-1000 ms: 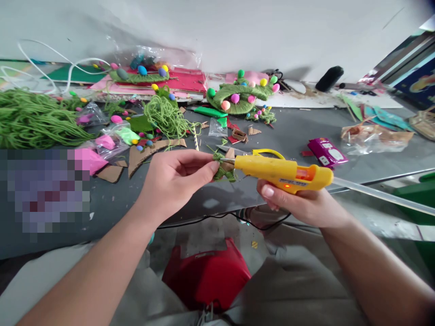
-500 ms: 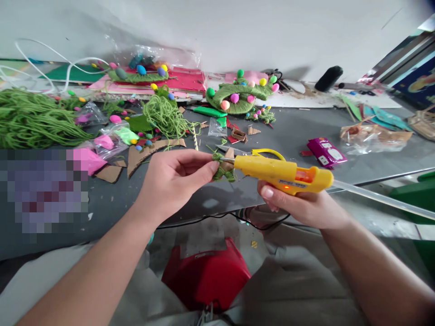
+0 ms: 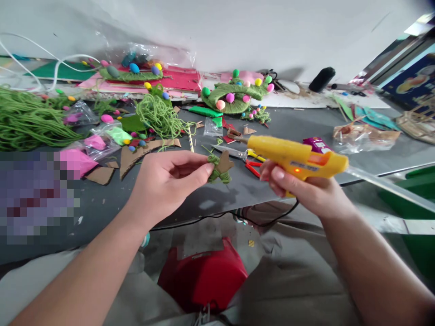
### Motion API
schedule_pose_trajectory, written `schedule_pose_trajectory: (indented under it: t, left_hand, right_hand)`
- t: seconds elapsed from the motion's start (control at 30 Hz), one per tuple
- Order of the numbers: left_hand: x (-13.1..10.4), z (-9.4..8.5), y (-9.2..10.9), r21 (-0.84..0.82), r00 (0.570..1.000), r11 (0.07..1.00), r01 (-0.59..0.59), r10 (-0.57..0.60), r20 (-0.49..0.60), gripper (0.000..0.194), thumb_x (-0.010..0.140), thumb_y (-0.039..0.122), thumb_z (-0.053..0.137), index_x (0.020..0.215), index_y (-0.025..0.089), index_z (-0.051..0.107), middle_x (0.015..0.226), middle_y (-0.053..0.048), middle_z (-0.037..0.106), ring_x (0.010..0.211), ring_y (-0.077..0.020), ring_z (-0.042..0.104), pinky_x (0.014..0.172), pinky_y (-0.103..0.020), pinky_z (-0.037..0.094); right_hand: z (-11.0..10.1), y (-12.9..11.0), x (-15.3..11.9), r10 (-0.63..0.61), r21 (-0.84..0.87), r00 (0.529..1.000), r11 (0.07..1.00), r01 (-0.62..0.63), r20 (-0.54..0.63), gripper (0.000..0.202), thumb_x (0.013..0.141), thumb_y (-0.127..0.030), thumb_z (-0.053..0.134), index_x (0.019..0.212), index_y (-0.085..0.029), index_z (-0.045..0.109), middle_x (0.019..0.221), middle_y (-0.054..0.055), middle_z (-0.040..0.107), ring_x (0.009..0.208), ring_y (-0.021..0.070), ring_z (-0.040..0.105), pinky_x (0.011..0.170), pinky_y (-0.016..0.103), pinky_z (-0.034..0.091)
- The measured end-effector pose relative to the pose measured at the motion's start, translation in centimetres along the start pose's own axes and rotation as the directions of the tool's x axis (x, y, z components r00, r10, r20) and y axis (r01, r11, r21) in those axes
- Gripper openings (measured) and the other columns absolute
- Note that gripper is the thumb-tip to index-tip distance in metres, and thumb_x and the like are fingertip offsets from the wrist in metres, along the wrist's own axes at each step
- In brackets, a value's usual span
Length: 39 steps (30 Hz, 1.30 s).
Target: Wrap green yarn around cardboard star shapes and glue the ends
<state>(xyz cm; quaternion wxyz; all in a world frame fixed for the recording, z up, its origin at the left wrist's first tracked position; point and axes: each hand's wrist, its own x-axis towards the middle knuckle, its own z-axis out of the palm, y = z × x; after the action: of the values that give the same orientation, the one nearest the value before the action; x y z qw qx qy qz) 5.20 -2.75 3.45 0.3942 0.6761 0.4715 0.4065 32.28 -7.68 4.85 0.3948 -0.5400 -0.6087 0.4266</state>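
- Head view: our left hand (image 3: 166, 183) pinches a small cardboard piece (image 3: 224, 163) between thumb and fingers, just above the near middle of the grey table (image 3: 288, 120).
- Our right hand (image 3: 302, 188), to the right, is wrapped around the handle of a yellow glue gun (image 3: 282, 154), its orange light lit; the nozzle points left, apart from the piece.
- Done, as far as we can judge: green yarn (image 3: 222, 178) covers the piece's left and near parts. Left bare: brown cardboard at the far right. We cannot tell whether glue lies on it.
- We count one glue gun, one piece in hand, one purple packet (image 3: 316, 145) at the right, and two large heaps of loose yarn: a left heap (image 3: 30, 122) and a middle heap (image 3: 159, 117).
- We see one pair of scissor blades (image 3: 234, 152) beyond the piece; a yellow handle (image 3: 257, 156) and a red handle (image 3: 252, 170) lie beside them, and we cannot tell whether all are one tool.
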Motion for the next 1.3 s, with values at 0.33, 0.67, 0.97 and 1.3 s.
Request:
schedule_pose_trajectory:
  t: [0.33, 0.67, 0.97, 1.3]
  left_hand:
    - [-0.2, 0.3, -0.4, 0.079, 0.997, 0.995, -0.058, 0.053, 0.061, 0.013, 0.085, 0.035, 0.076, 0.088, 0.024, 0.081, 0.082, 0.002, 0.080, 0.071, -0.0165, 0.075, 0.062, -0.020, 0.059]
    - [-0.4, 0.8, 0.1, 0.024, 0.997, 1.000, -0.018, 0.016, 0.070, 0.013, 0.085, 0.036, 0.076, 0.089, 0.024, 0.081, 0.084, 0.001, 0.081, 0.073, -0.0180, 0.076, 0.067, -0.023, 0.063]
    - [-0.5, 0.8, -0.1, 0.019, 0.998, 0.999, -0.036, 0.034, 0.055, 0.011, 0.084, 0.035, 0.077, 0.089, 0.026, 0.082, 0.083, 0.001, 0.081, 0.071, -0.0165, 0.076, 0.065, -0.021, 0.063]
    - [-0.9, 1.2, 0.0, 0.080, 0.998, 0.996, -0.034, 0.037, -0.043, 0.015, 0.086, 0.036, 0.075, 0.093, 0.024, 0.080, 0.086, 0.001, 0.081, 0.073, -0.0167, 0.075, 0.065, -0.022, 0.061]
  right_hand:
    - [-9.0, 8.7, 5.8, 0.151, -0.336, 0.830, 0.864, -0.374, -0.537, 0.044, 0.075, -0.057, 0.078, 0.088, -0.015, 0.074, 0.068, 0.004, 0.065, 0.060, 0.0167, 0.056, 0.056, 0.032, 0.043]
    - [-8.5, 8.9, 6.6, 0.067, -0.479, 0.823, 0.786, -0.391, -0.564, 0.048, 0.069, -0.062, 0.081, 0.067, -0.018, 0.063, 0.065, 0.003, 0.057, 0.061, 0.0148, 0.046, 0.056, 0.032, 0.035]
    - [-10.4, 8.3, 3.1, 0.134, -0.443, 0.852, 0.807, -0.391, -0.507, 0.058, 0.067, -0.062, 0.083, 0.100, -0.015, 0.072, 0.094, 0.012, 0.070, 0.076, 0.0184, 0.058, 0.065, 0.032, 0.045]
    - [-2.6, 0.1, -1.2, 0.114, -0.270, 0.989, 0.953, -0.136, -0.094, 0.029, 0.087, -0.050, 0.073, 0.081, -0.021, 0.072, 0.072, 0.002, 0.065, 0.064, 0.0133, 0.053, 0.056, 0.028, 0.040]
